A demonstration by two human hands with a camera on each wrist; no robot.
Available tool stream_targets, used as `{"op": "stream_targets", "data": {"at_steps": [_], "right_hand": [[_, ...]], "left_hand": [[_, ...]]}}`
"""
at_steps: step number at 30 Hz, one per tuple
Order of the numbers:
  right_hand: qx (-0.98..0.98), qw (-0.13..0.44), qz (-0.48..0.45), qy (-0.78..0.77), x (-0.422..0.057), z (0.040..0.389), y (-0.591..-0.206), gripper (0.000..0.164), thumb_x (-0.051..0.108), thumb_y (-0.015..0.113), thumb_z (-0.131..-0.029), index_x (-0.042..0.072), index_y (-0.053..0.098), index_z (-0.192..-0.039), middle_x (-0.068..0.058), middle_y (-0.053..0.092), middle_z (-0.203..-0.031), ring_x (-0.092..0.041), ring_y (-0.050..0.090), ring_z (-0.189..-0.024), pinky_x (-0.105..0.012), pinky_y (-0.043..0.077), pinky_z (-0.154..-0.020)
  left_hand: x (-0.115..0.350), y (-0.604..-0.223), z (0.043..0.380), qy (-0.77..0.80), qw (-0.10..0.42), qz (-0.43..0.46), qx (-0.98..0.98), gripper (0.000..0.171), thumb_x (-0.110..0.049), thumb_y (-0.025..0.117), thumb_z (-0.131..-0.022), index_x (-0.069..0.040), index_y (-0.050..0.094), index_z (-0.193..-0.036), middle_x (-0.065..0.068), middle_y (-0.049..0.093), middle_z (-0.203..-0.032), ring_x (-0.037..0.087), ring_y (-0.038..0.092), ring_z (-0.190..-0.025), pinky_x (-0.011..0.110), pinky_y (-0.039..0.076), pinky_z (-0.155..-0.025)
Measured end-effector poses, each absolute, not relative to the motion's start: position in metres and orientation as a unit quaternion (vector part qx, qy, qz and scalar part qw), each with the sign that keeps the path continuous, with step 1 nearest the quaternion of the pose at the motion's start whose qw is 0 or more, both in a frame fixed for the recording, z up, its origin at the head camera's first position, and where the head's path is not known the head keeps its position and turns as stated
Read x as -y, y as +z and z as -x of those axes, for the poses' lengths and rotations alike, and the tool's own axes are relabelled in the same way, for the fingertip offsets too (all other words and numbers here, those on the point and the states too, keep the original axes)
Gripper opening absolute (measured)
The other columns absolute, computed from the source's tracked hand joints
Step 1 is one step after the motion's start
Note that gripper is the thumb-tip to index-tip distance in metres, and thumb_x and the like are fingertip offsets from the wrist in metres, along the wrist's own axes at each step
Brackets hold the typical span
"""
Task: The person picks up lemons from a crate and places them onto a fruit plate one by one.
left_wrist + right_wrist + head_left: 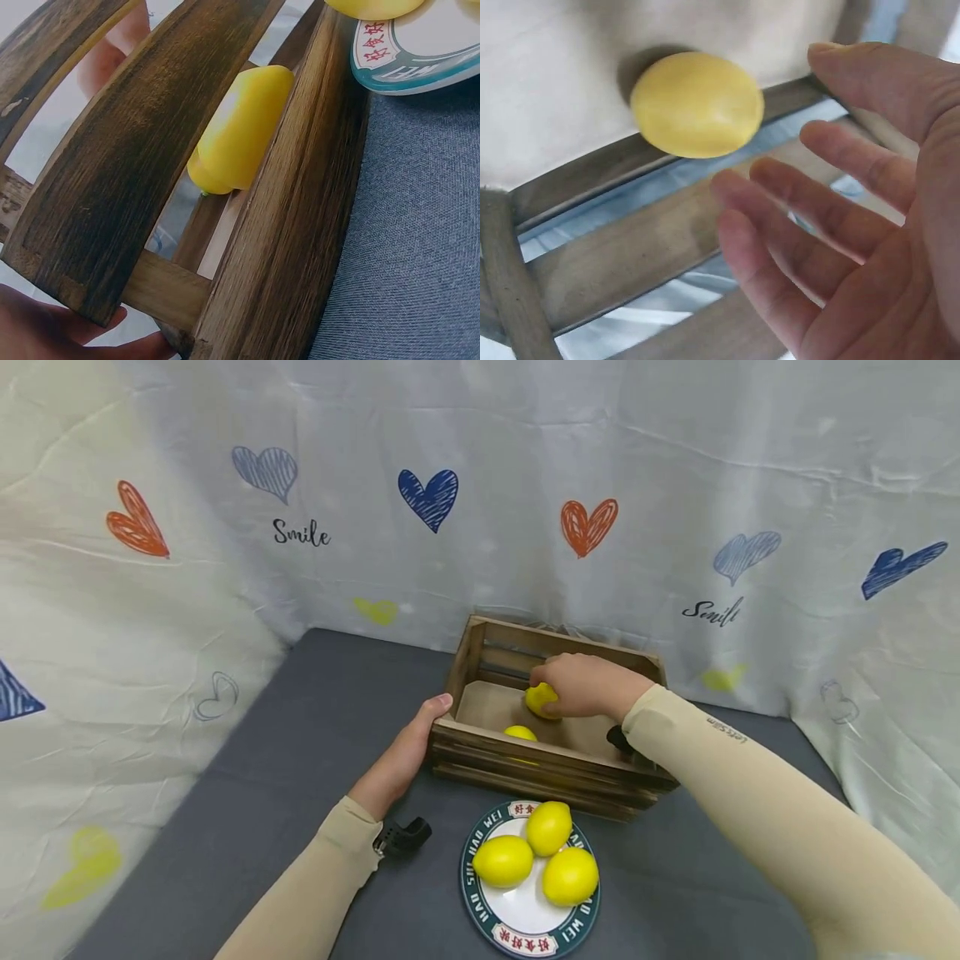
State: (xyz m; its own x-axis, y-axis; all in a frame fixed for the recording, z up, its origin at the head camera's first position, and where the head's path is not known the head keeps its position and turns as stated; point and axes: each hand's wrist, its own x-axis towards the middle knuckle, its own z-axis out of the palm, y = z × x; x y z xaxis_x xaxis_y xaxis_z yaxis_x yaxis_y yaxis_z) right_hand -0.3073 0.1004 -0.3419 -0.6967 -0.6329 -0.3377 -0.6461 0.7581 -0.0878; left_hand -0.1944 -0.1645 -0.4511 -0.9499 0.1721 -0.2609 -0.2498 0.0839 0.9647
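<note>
A slatted wooden crate (pixel 540 768) stands on the dark table. My left hand (pixel 405 747) grips its left end, thumb over the rim; the fingertips (pixel 112 319) show at the slat ends in the left wrist view. My right hand (pixel 588 683) reaches inside the crate, over a lemon (pixel 540 700) near the far wall. In the right wrist view the fingers (pixel 780 255) are spread and relaxed, a short way from the yellow lemon (pixel 697 105) on the pale crate floor. Another lemon (pixel 521 732) lies by the near wall, partly hidden by the slats.
In front of the crate is a round plate (pixel 471 893) with a green lettered rim, bearing three lemons (pixel 502 861). A white curtain (pixel 510 435) printed with hearts hangs behind and beside the table (pixel 352 693). Black straps (pixel 405 837) sit at the wrists.
</note>
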Motion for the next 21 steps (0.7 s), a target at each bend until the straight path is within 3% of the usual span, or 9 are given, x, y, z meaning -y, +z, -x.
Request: {"op": "stream_targets", "data": {"at_steps": [10,21], "right_hand": [[-0.920,0.217,0.322,0.045,-0.094,0.323,-0.356,0.049,0.026,0.076,-0.101,0.012,0.066,-0.147,-0.013,0.069,-0.144,-0.031,0.068,-0.125,-0.050,0.056,-0.106],[-0.910,0.254,0.326,0.034,-0.089,0.328,-0.374,0.049,0.016,0.071,-0.099,0.012,0.065,-0.148,-0.013,0.072,-0.134,-0.028,0.064,-0.103,-0.046,0.056,-0.095]], "left_hand": [[0.163,-0.454,0.194,0.679,0.145,0.019,-0.719,0.087,-0.068,0.036,-0.103,-0.020,0.020,-0.174,0.015,0.026,-0.173,0.035,0.031,-0.153,0.062,0.014,-0.132],[0.164,-0.453,0.194,0.674,0.137,0.015,-0.725,0.088,-0.068,0.037,-0.103,-0.018,0.020,-0.174,0.013,0.022,-0.177,0.034,0.026,-0.159,0.063,0.011,-0.133]]}}
